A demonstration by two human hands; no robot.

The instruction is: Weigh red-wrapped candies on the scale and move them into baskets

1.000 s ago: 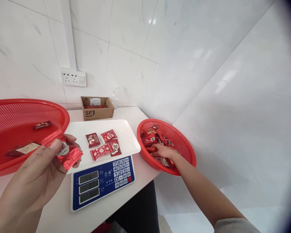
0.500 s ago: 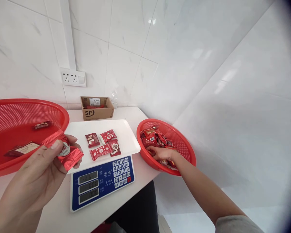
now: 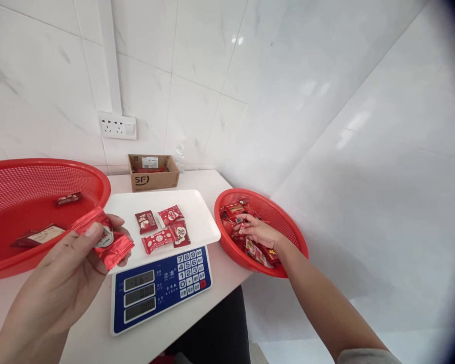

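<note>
My left hand grips a shiny red foil snack packet with a pale round label, in front of the left basket and the scale's left edge. My right hand is over the right red basket, its fingertips drawn together among red-wrapped snack packets. Whatever lies between those fingertips is too small to make out. On the white scale tray lie several small red packets, some overlapping. The scale's blue panel has a keypad and three displays.
A large red basket at the left holds a few packets. Behind the scale stands an open cardboard box with red items, beside a clear plastic piece. The white table meets a tiled wall with a socket.
My right hand has risen a little out of the packets, uncovering more of them below. My left hand keeps its packet in nearly the same place. The view has shifted slightly.
</note>
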